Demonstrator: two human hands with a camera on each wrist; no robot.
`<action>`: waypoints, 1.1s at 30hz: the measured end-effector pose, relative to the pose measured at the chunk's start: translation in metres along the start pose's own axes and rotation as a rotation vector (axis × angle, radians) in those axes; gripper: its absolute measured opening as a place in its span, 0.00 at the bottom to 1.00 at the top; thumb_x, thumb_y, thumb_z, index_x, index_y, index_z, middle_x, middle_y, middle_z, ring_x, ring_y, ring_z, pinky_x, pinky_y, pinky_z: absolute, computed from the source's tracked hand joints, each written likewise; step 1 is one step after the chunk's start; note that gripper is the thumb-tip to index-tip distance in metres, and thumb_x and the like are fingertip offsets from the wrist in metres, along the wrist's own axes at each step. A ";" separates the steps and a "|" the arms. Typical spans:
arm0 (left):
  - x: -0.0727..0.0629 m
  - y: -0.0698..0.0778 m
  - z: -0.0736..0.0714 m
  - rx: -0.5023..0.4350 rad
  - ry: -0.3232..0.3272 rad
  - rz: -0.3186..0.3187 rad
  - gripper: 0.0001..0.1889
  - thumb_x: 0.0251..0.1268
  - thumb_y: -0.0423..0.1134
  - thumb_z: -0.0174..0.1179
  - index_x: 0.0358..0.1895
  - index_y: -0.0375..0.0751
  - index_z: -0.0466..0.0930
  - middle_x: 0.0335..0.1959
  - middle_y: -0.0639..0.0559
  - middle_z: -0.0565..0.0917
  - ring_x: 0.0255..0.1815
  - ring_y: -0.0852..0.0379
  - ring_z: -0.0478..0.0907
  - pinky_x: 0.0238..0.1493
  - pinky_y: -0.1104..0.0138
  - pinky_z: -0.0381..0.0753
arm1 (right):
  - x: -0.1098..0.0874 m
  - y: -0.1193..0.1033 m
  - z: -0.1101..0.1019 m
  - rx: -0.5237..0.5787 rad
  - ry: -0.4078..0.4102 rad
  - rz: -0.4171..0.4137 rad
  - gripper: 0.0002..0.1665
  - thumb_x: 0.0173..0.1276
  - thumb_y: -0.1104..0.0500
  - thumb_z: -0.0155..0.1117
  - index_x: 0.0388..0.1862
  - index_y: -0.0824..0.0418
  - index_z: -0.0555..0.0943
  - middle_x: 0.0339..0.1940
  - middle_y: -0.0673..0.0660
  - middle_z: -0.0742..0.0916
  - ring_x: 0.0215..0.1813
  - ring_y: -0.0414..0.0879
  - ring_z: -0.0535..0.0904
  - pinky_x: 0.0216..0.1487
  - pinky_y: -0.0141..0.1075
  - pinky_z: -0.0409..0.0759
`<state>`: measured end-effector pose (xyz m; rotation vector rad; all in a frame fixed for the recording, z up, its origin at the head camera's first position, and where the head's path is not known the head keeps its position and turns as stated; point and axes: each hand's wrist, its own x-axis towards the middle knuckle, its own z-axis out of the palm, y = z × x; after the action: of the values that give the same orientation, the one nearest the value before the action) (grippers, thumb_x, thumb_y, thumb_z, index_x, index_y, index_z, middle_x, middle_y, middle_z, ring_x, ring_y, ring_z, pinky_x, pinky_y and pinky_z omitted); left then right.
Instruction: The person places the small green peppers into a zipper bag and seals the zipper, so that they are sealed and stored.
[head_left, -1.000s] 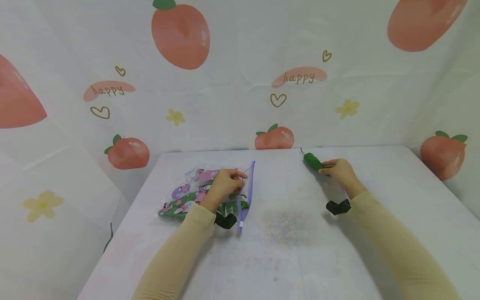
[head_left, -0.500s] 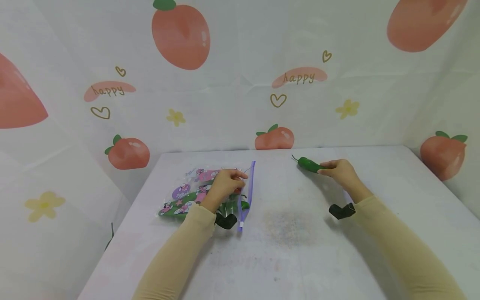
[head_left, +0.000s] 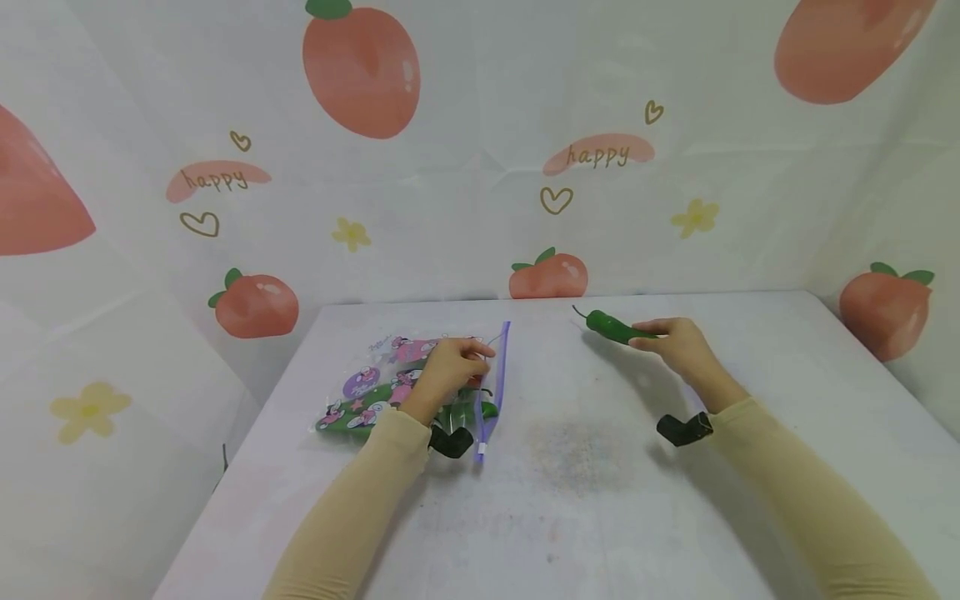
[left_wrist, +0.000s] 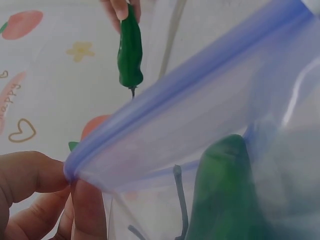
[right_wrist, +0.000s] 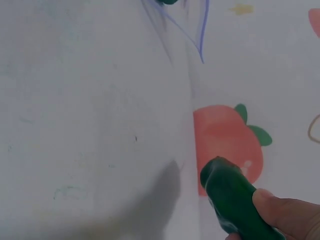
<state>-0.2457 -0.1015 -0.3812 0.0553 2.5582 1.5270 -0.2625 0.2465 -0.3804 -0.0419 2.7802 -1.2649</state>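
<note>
A clear zip bag [head_left: 363,383] printed with pink cartoon figures lies on the left of the table. Its purple zip edge [left_wrist: 165,92] is pinched at one corner between the thumb and a finger of my left hand [head_left: 448,373], and the mouth gapes. Inside the bag, a green pepper [left_wrist: 225,195] and thin stems show through the plastic. My right hand [head_left: 684,348] holds another green pepper [head_left: 609,327] by its lower end, above the table and right of the bag. That pepper's stem points left toward the back; its gripped end is partly hidden by fingers.
The white table [head_left: 570,533] ends at the back against a cloth [head_left: 450,208] printed with peaches. A white slider [head_left: 482,448] sits at the near end of the zip edge. A black wrist device [head_left: 684,428] hangs below my right wrist.
The pepper in my right hand has shifted left and tipped flatter, its stem now pointing more to the left. My left hand and the bag have stayed in place.
</note>
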 end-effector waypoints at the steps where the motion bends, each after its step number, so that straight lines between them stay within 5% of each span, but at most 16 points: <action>1: 0.000 0.000 0.000 0.003 0.001 0.000 0.13 0.58 0.29 0.60 0.47 0.35 0.84 0.28 0.47 0.82 0.25 0.57 0.77 0.33 0.67 0.85 | -0.001 -0.002 0.001 0.001 0.000 -0.003 0.30 0.66 0.54 0.64 0.63 0.68 0.75 0.69 0.71 0.70 0.71 0.66 0.60 0.68 0.60 0.60; 11: -0.003 0.003 0.000 0.003 -0.002 -0.009 0.13 0.59 0.29 0.61 0.47 0.34 0.84 0.28 0.47 0.82 0.26 0.57 0.77 0.35 0.67 0.85 | -0.012 -0.015 0.009 0.016 -0.003 -0.061 0.30 0.65 0.53 0.66 0.63 0.65 0.76 0.66 0.68 0.75 0.65 0.62 0.70 0.57 0.50 0.71; 33: -0.002 0.000 0.001 -0.021 -0.008 -0.015 0.14 0.57 0.30 0.61 0.47 0.34 0.84 0.28 0.48 0.83 0.25 0.58 0.77 0.34 0.68 0.84 | -0.031 -0.038 0.024 0.015 -0.028 -0.114 0.26 0.64 0.55 0.67 0.61 0.60 0.79 0.52 0.67 0.84 0.51 0.55 0.79 0.42 0.36 0.71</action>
<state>-0.2441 -0.1012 -0.3813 0.0398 2.5303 1.5445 -0.2299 0.2050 -0.3654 -0.2176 2.7802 -1.2989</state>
